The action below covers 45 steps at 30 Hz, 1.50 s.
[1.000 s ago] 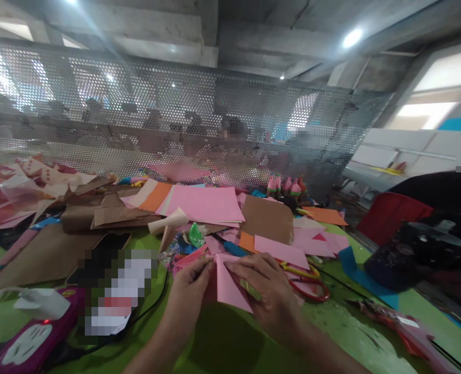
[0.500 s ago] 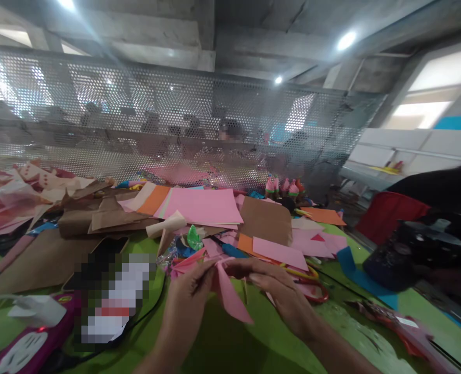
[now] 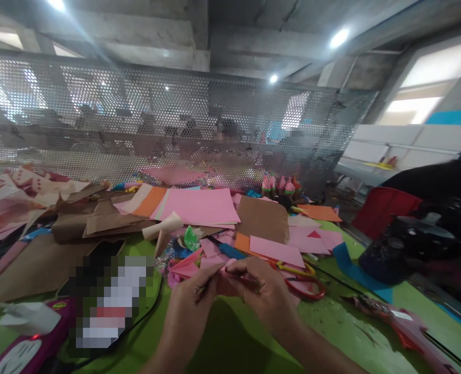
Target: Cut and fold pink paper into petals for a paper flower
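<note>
Between my two hands is a piece of pink paper, curled and mostly covered by my fingers. My left hand pinches its left side, thumb against the fingers. My right hand grips the right side with bent fingers, close to the left fingertips. Just beyond them lies a blue-handled tool among pink paper scraps. Scissors with red and yellow handles rest to the right of my right hand. A crumpled green piece sits behind my left hand.
A stack of pink sheets and a brown sheet lie farther back. At left are a phone and a purple power strip with a cable. A dark container stands right. A perforated metal screen borders the table's far side.
The pink paper's loose flap, hanging down earlier, is now curled up between my hands. My right hand opened away from it, then closed back in near my left. The view has shifted slightly.
</note>
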Motion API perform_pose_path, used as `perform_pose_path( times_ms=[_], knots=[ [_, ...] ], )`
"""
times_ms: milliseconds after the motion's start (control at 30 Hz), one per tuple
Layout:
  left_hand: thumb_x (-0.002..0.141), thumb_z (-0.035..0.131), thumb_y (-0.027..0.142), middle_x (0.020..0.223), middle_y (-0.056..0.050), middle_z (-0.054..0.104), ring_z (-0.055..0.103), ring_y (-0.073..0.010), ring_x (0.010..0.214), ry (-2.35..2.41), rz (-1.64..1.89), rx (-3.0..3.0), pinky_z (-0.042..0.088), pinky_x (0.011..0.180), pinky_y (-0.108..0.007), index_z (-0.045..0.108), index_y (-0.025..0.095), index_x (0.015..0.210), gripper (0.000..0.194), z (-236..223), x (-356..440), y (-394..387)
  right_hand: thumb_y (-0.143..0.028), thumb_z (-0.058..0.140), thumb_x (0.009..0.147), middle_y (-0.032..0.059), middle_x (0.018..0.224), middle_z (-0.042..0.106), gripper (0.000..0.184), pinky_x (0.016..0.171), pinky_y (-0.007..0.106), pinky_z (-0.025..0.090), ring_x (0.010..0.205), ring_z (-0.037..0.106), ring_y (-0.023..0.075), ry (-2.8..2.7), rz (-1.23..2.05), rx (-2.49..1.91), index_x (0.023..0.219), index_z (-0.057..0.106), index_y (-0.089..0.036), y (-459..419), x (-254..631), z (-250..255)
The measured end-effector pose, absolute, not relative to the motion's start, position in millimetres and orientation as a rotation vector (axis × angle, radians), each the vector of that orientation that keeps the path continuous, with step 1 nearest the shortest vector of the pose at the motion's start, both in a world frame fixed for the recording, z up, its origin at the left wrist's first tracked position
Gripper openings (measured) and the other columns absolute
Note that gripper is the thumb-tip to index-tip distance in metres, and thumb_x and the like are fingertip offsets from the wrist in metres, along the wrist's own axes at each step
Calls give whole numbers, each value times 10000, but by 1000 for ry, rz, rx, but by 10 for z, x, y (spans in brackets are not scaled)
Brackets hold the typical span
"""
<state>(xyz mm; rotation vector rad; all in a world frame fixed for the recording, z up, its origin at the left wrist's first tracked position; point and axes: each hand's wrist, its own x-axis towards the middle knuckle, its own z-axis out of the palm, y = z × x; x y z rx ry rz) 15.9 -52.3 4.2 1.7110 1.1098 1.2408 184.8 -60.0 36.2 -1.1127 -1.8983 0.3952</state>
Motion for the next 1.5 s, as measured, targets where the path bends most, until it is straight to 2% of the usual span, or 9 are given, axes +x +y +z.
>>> perform_pose_path(
  times_ms=[200, 367, 600, 867, 1000, 1233, 1300, 1400, 1500],
  knots=[
    [839, 594, 260, 1023, -33, 751, 679, -210, 956, 946, 1285, 1557, 513, 840, -269, 727, 236, 1031, 234, 4, 187, -491, -192, 597, 876, 8, 889, 692, 99, 765, 294, 445, 837, 614, 176, -1973, 336, -1055, 949, 646, -239, -619, 1858, 403],
    [790, 643, 251, 894, -45, 767, 692, -214, 850, 915, 1297, 1347, 527, 780, -276, 758, 207, 914, 175, -32, 175, -454, -271, 534, 930, 5, 848, 681, 136, 718, 283, 425, 794, 597, 169, -1968, 483, -1089, 908, 666, -245, -635, 1877, 484],
    [765, 669, 260, 921, -48, 770, 688, -232, 895, 838, 1258, 1288, 516, 826, -301, 774, 223, 890, 167, 62, 160, -467, -312, 633, 863, 44, 941, 658, 123, 812, 309, 434, 923, 590, 206, -1861, 641, -1160, 920, 688, -218, -530, 1977, 520],
    [772, 657, 240, 875, -60, 746, 670, -224, 845, 856, 1215, 1428, 514, 786, -309, 773, 215, 884, 163, 58, 134, -449, -387, 715, 768, 19, 714, 654, 226, 637, 269, 424, 696, 577, 176, -1779, 924, -1262, 727, 685, -167, -480, 2016, 503],
    [786, 636, 231, 867, -63, 736, 664, -223, 842, 887, 1198, 1474, 511, 774, -304, 772, 214, 898, 177, 59, 132, -469, -371, 720, 763, 22, 731, 653, 212, 646, 261, 418, 712, 579, 176, -1797, 921, -1252, 737, 693, -162, -488, 2019, 536],
    [765, 655, 234, 902, -54, 751, 665, -211, 859, 849, 1203, 1428, 502, 799, -294, 780, 234, 887, 175, 81, 147, -476, -496, 659, 798, 9, 698, 606, 346, 610, 257, 363, 688, 530, 168, -1875, 980, -1288, 733, 677, -157, -498, 2009, 546],
    [726, 711, 281, 827, -50, 753, 662, -200, 793, 875, 1190, 1270, 508, 735, -277, 784, 219, 857, 162, 78, 139, -456, -518, 596, 843, 14, 737, 617, 366, 627, 263, 368, 710, 536, 172, -1819, 1049, -1257, 796, 689, -168, -495, 2037, 545],
    [669, 777, 369, 737, -39, 738, 614, -141, 627, 906, 1157, 979, 473, 567, -216, 776, 197, 865, 260, 68, 105, -425, -528, 506, 896, 41, 896, 653, 385, 712, 283, 406, 829, 562, 193, -1581, 1216, -1103, 958, 695, -198, -490, 2074, 549],
    [597, 830, 397, 714, -31, 718, 582, -105, 573, 862, 1163, 794, 438, 513, -181, 762, 175, 857, 349, 68, 79, -416, -462, 678, 799, 40, 943, 655, 324, 743, 282, 418, 855, 570, 186, -1390, 1339, -978, 1002, 680, -210, -467, 2078, 530]
  ],
)
